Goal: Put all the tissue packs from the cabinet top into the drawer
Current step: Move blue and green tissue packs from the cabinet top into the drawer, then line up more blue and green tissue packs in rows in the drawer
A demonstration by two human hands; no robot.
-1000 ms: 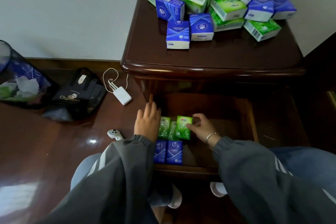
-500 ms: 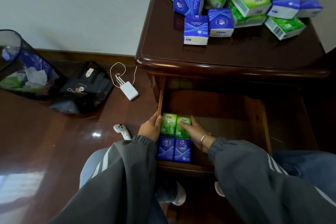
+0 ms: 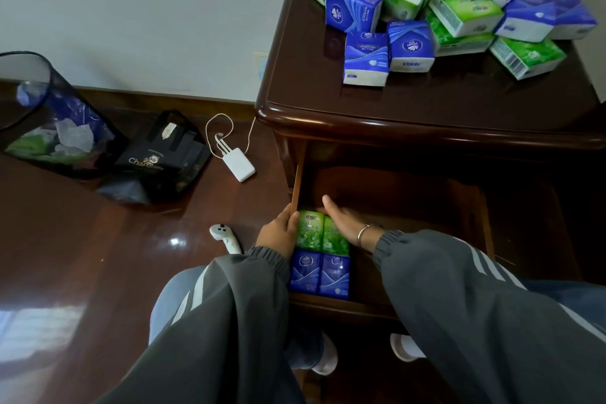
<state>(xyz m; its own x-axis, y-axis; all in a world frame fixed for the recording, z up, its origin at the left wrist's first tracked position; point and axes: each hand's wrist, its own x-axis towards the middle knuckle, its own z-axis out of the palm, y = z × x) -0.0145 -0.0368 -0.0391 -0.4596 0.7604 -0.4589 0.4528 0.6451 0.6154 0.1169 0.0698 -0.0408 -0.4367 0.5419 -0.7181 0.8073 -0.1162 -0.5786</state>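
Squaring up two green packs (image 3: 310, 233) looks like the step in hand. They stand side by side in the drawer (image 3: 419, 239), hard against its 9 o'clock wall. The right hand (image 3: 344, 223) lies flat along their 3 o'clock side with its fingers straight, pressing and gripping nothing. The left hand (image 3: 277, 234) sits at their 9 o'clock side by the drawer wall. Its fingers are lightly bent, and I cannot tell whether they pinch a pack or only steady it.

To do this well, I would push both packs level toward 9 o'clock until they touch the wall and each other. Their near ends should butt the two blue packs (image 3: 305, 272) at 6 o'clock. The packs are soft, so a broad flat press should suit them better than a squeeze. Tight rows will matter, because a large pile (image 3: 410, 3) of green, blue, purple and pink packs waits on the cabinet top (image 3: 442, 102) at 1 o'clock.

The drawer holds only those four packs, in its 7 o'clock corner, and bare wood runs from there toward 3 o'clock. At 9 o'clock on the floor, a dark mesh bin (image 3: 82, 115) holds crumpled paper and coloured wrappers. Just beside it slumps a black bag (image 3: 164, 154), whose contents are hidden.
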